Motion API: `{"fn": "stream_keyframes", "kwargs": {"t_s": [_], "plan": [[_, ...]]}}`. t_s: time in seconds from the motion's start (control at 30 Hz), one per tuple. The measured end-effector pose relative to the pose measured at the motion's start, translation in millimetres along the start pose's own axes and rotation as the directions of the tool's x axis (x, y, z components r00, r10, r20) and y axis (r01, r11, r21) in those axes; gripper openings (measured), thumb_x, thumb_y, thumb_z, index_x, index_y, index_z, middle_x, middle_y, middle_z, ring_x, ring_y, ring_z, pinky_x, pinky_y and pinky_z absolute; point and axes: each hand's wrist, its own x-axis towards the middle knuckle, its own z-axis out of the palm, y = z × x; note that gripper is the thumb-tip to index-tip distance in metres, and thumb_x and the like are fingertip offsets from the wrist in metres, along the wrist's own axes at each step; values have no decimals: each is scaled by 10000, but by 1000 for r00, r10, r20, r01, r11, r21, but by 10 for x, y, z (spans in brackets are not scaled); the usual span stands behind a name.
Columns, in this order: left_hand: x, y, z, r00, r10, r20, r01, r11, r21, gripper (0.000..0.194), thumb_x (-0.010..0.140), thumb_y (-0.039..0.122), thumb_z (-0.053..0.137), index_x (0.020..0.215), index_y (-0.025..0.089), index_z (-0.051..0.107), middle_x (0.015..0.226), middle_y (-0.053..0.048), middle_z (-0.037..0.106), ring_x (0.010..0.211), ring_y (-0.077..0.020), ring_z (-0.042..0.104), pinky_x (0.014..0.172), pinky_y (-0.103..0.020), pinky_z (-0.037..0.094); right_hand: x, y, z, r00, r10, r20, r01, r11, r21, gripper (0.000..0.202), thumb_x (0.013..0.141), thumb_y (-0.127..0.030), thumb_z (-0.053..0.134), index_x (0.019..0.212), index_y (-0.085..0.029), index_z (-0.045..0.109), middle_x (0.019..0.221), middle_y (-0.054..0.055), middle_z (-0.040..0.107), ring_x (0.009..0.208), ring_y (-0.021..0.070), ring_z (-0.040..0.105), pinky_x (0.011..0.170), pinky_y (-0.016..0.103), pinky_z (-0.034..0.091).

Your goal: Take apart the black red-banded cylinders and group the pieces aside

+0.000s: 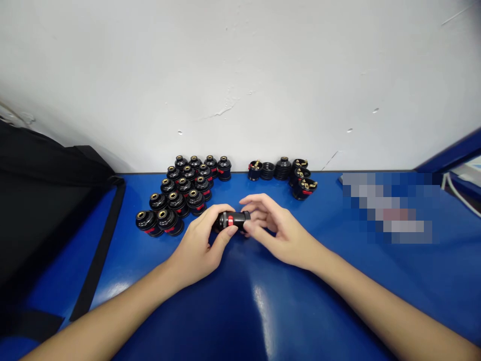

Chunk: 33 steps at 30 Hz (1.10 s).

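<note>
Near the middle of the blue table, my left hand (203,239) is closed around a black lamp-holder-like part (237,219) with a red mark, which lies on its side. My right hand (280,228) is at the part's right end, thumb and fingers curved apart around that end; whether they press on it is hard to tell. Several similar assembled black parts (176,202) with brass-ringed tops stand in rows to the left. Beyond my right hand stand open black parts with brass contacts (305,188), a ribbed black ring (267,171) and a ribbed domed piece (283,168).
A black bag (45,200) with a strap (98,255) lies at the left on the blue table (210,311). A white wall (240,85) rises behind the table. At the right are a pixelated area, a blue frame (451,154) and a white cable (460,197).
</note>
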Motion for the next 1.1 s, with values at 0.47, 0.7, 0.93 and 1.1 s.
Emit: {"fn": "stream_keyframes", "kwargs": {"t_s": [0.47,0.7,0.93,1.1], "plan": [[5,-37,9,1000,-1,-1,1,1000,14,238,1084,287,546,1312,220,555,1240,-84,696,1103,-212,682,1001,-343,534,-14,39,-7,992,-118,-44,118,993,-9,464,957,-307,736,1312,-309,437,1294,84,521,1152,219,645,1002,418,614],[1,-50,5,1000,-21,4,21,1000,-7,241,1084,302,547,1309,217,559,1220,-83,705,1076,-210,691,983,-346,540,-3,29,-2,999,-29,-25,30,998,49,321,995,-361,692,1233,-274,495,1209,72,588,965,184,701,899,396,641],[-1,-47,5,999,-40,3,40,999,-24,246,1085,304,545,1314,217,561,1220,-73,701,1065,-198,689,982,-329,531,-14,14,-22,998,-65,-4,65,998,-7,354,991,-331,688,1279,-275,491,1241,85,586,1037,206,686,983,442,619],[0,-48,6,999,-48,1,48,998,-27,244,1085,304,540,1310,214,563,1217,-79,707,1073,-207,691,976,-337,536,-24,10,-16,994,-108,-14,106,992,-68,481,962,-344,738,1346,-299,451,1335,99,552,1165,238,647,1040,453,595]]}}
